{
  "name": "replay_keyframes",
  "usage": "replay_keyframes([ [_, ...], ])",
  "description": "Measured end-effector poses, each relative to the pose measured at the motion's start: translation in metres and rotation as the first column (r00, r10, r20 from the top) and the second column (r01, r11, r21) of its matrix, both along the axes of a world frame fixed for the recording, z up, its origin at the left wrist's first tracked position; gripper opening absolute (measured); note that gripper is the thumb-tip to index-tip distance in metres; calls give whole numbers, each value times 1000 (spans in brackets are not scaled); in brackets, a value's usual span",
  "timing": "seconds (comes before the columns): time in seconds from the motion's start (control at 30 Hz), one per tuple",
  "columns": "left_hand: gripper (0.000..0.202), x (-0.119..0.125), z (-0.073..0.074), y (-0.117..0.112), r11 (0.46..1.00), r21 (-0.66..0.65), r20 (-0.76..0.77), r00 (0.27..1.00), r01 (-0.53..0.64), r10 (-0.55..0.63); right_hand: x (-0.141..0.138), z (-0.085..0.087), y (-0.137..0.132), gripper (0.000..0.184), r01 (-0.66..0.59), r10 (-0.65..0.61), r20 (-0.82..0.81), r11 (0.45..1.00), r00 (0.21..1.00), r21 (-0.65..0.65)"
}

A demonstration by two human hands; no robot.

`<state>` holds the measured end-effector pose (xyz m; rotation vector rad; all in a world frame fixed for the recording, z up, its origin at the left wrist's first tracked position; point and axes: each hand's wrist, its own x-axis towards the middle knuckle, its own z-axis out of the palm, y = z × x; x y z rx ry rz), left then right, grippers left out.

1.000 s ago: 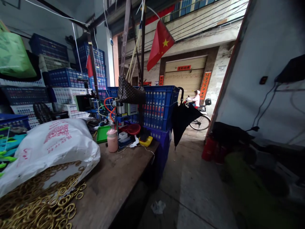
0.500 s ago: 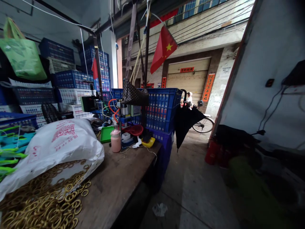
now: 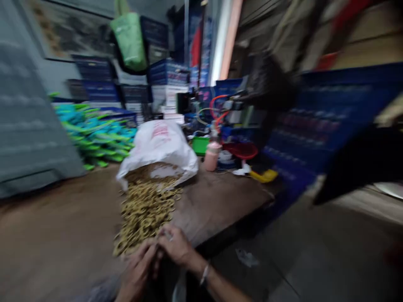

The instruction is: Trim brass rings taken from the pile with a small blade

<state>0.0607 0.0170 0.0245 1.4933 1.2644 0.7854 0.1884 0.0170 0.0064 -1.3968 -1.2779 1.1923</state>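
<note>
Low in the view my left hand (image 3: 140, 266) and my right hand (image 3: 176, 245) come together at the near end of a heap of brass-coloured rings (image 3: 146, 209). The fingers of both hands look bent and pressed together, with the fingertips meeting. Motion blur hides what, if anything, is between them. A bracelet circles my right wrist. Behind the heap a white sack (image 3: 163, 140) with red print lies on its side, its mouth towards me and more rings inside.
The wooden table (image 3: 217, 205) ends in an edge at right. On it stand a pink bottle (image 3: 212, 156), a green tray (image 3: 200, 145), a red bowl (image 3: 242, 150) and a yellow tray (image 3: 263, 175). Blue and green items (image 3: 100, 134) are piled at left; blue crates (image 3: 330, 121) rise at right.
The view has swung left and down, so the sack and rings appear further right. Both my hands have come into view at the near end of the heap.
</note>
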Motion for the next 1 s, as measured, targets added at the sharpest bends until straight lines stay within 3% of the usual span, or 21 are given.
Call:
replay_keyframes([
  [0.03,25,-1,-2,1,992,-111,89,995,60,-51,1,3,1,15,-15,15,19,1000,1000,26],
  [0.1,30,-2,-5,1,966,-243,281,960,91,-19,3,6,5,20,-14,6,97,996,995,84],
  [0.23,33,-4,-6,-4,956,-287,416,906,56,72,5,3,6,27,-67,44,211,993,977,100],
  [0.33,33,-9,-5,-7,957,-286,446,890,44,92,5,-1,3,26,-67,24,323,990,946,123],
  [0.47,32,-14,-5,-5,963,-267,463,881,31,100,4,-4,-3,16,-210,97,486,961,868,182],
  [0.57,32,-16,-8,-4,970,-242,478,874,34,89,0,-4,-7,24,-281,129,567,941,814,189],
  [0.8,30,-15,-17,-5,979,-202,495,864,11,92,-5,0,-6,31,-304,153,628,943,763,139],
  [1.0,28,-17,-15,-6,984,-180,476,876,15,74,-6,-2,-6,34,-313,159,665,942,730,119],
])
